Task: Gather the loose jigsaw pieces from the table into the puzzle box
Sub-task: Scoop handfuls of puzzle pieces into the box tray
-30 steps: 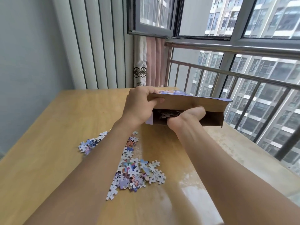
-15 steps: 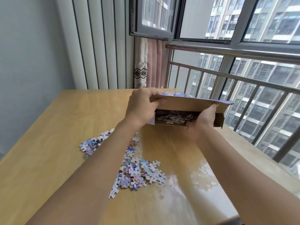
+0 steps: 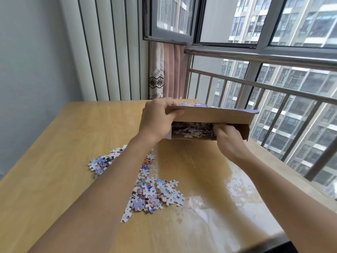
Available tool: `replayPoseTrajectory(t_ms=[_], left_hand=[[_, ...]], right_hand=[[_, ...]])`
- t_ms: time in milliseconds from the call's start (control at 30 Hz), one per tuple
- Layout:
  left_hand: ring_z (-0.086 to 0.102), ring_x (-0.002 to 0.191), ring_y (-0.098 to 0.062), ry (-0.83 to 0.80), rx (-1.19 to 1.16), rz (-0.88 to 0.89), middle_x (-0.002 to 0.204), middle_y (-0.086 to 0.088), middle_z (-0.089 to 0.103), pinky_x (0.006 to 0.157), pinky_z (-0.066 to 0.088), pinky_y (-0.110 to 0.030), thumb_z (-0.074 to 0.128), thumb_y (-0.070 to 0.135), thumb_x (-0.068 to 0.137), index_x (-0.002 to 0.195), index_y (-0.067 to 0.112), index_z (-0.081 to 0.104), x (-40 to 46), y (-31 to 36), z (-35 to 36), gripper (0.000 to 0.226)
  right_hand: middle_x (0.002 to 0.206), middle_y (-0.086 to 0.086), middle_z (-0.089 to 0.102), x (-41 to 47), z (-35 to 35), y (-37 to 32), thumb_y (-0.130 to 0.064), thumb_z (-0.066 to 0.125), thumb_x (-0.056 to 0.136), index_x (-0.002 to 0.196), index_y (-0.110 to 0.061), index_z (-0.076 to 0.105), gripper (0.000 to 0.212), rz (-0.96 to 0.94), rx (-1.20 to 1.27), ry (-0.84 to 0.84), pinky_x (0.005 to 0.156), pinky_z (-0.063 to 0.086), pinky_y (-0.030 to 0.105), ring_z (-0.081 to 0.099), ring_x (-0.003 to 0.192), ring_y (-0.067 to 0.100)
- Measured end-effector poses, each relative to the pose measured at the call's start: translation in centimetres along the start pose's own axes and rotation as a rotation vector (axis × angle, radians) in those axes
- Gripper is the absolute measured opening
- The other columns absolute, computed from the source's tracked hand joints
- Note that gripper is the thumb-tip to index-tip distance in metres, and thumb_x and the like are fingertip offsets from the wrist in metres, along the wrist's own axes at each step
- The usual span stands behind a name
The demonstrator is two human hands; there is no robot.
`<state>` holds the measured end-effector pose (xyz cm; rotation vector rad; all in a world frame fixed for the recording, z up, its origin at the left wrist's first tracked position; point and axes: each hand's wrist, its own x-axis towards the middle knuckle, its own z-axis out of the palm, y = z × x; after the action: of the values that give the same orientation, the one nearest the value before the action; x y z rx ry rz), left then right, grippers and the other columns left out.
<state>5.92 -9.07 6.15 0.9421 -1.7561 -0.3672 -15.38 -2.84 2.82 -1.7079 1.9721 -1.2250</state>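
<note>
- Since half a second earlier, the right hand (image 3: 228, 141) had dropped from the underside of the lid to the mouth of the puzzle box (image 3: 235, 132), while the left hand (image 3: 156, 121) kept its place on the flap.
- The left hand gripped the near-left corner of the lid (image 3: 211, 114), thumb under the edge and fingers over the top, evidently to prop it up so the opening stayed clear.
- The right hand sat at the right part of the opening with its fingers curled toward the inside; whether they pinched any pieces or had already let go could not be told, as the fingertips were hidden against the box.
- Pieces already in the box (image 3: 191, 129) lay in a shallow heap under the raised lid.
- The box rested at the far side of the table (image 3: 73, 128), close to the window railing (image 3: 273, 88).
- Many loose pieces (image 3: 155, 192) lay in a cluster near the middle of the table, beside the left forearm, with a smaller cluster (image 3: 104, 161) on its other side.
- Judging by those heaps, the gathering was partly done, with several more handfuls to carry over.
- Keeping the lid held open looked sensible, since it would likely fall shut otherwise.
</note>
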Motion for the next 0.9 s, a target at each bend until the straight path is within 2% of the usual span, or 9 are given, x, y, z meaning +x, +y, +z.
replayPoseTrajectory(t_ms=[67,133,200,267,433,500,667,800,900], left_hand=[[0.064,0.073,-0.01,0.032,-0.012,0.001,0.083,0.008,0.073,0.069,0.054,-0.026,0.079,0.023,0.084,0.094,0.024,0.079,0.1,0.0,-0.1,0.01],[0.063,0.069,-0.013,0.061,-0.012,0.003,0.079,0.008,0.073,0.067,0.054,-0.028,0.08,0.024,0.084,0.09,0.024,0.079,0.4,-0.1,-0.3,0.007],[0.06,0.066,-0.011,0.073,-0.016,0.004,0.075,0.009,0.07,0.066,0.052,-0.027,0.08,0.024,0.084,0.085,0.025,0.077,0.6,-0.1,-0.6,0.003],[0.061,0.068,-0.009,0.081,-0.024,0.017,0.075,0.01,0.07,0.066,0.051,-0.026,0.079,0.023,0.084,0.084,0.025,0.075,0.7,0.0,-0.9,0.004],[0.063,0.074,-0.006,0.129,-0.074,0.055,0.078,0.014,0.07,0.067,0.047,-0.017,0.076,0.018,0.087,0.086,0.024,0.074,0.5,0.6,-1.3,0.006],[0.063,0.079,-0.003,0.181,-0.086,0.09,0.087,0.013,0.071,0.069,0.048,-0.015,0.073,0.019,0.09,0.097,0.022,0.072,0.5,0.9,-1.6,0.007],[0.051,0.115,0.0,0.268,-0.109,0.062,0.132,0.005,0.057,0.087,0.039,0.003,0.067,0.031,0.094,0.138,0.021,0.044,0.5,2.0,-1.7,0.051],[0.051,0.121,-0.002,0.188,-0.188,0.012,0.145,0.009,0.048,0.08,0.048,-0.001,0.064,0.04,0.095,0.145,0.029,0.034,0.4,1.7,-1.5,0.06],[0.052,0.114,0.01,0.168,-0.195,-0.003,0.145,0.014,0.046,0.07,0.044,0.002,0.063,0.04,0.096,0.147,0.033,0.032,0.5,1.3,-1.5,0.06]], right_hand=[[0.114,0.007,0.068,-0.5,-0.1,0.0,-0.013,0.052,0.098,0.12,-0.012,0.066,0.026,-0.247,-0.242,0.009,0.079,0.044,0.036,0.059,0.099,0.027],[0.129,0.0,0.065,-1.0,-0.1,-0.4,-0.021,0.066,0.092,0.133,-0.018,0.063,0.041,-0.44,-0.361,-0.024,0.091,0.049,0.036,0.06,0.111,0.022],[0.135,-0.003,0.062,-1.2,0.3,-0.8,-0.029,0.076,0.087,0.136,-0.021,0.062,0.052,-0.554,-0.523,-0.062,0.099,0.048,0.036,0.055,0.124,0.02],[0.129,-0.001,0.066,-1.0,1.0,-1.3,-0.022,0.08,0.084,0.129,-0.022,0.067,0.047,-0.642,-0.621,-0.027,0.093,0.054,0.041,0.059,0.121,0.024],[0.097,0.001,0.077,1.5,1.0,-1.7,0.004,0.072,0.08,0.098,-0.018,0.079,0.029,-0.754,-0.658,0.082,0.064,0.054,0.035,0.071,0.089,0.029],[0.101,0.002,0.076,2.3,0.1,-2.5,0.006,0.074,0.079,0.096,-0.015,0.079,0.027,-0.82,-0.659,0.11,0.066,0.055,0.035,0.07,0.093,0.031],[0.099,0.012,0.073,4.0,-2.7,-4.7,0.005,0.073,0.085,0.099,-0.005,0.079,0.018,-0.871,-0.542,0.312,0.075,0.059,0.045,0.067,0.091,0.034],[0.099,0.011,0.074,4.7,-4.4,-6.9,-0.004,0.064,0.096,0.103,-0.003,0.076,0.015,-0.931,-0.48,0.426,0.077,0.058,0.04,0.067,0.089,0.028],[0.099,0.011,0.076,5.3,-5.2,-9.0,-0.007,0.063,0.097,0.104,-0.004,0.077,0.016,-0.97,-0.47,0.389,0.078,0.061,0.039,0.072,0.09,0.027]])
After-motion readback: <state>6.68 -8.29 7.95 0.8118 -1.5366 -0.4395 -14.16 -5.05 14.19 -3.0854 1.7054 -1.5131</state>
